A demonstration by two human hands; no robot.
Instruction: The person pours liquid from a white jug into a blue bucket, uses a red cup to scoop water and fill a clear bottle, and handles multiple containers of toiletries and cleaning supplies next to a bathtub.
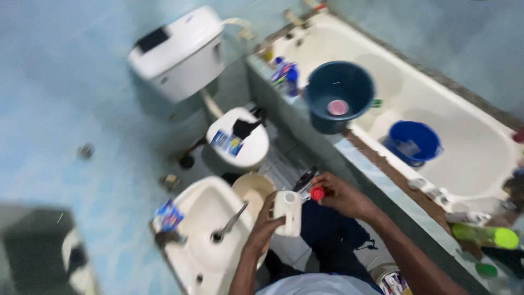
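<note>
A: Position of the white bottle (pixel 287 212)?

B: Centre of frame, slightly toward five o'clock, held upright above the right rim of the washbasin (pixel 203 229). The left hand (pixel 266 221) has its grip wrapped round the bottle's body. The right hand (pixel 341 195), at three o'clock of the bottle, pinches a small red cap (pixel 317 193) just beside the bottle's top; whether cap and neck touch cannot be told through the blur.

A: Handling advice for the cap work?

B: Judged only from the pose: the person should keep the bottle vertical and steady with the left grip, not squeeze the soft wall, and turn the cap with the fingertips alone, staying over the basin so drips land in it.

A: Materials?

B: Bottle looks like matte white plastic, squarish and flat-sided. Cap is a small, round, glossy red piece. Basin is smooth glazed ceramic with a metal tap (pixel 232 221). At eleven o'clock, a white toilet (pixel 240 143) and cistern (pixel 177 52). At one o'clock, a dark round bucket (pixel 339 93) on the tub edge; a blue bucket (pixel 413 141) inside the pale bathtub (pixel 480 147). Floor tiling is grey.
</note>
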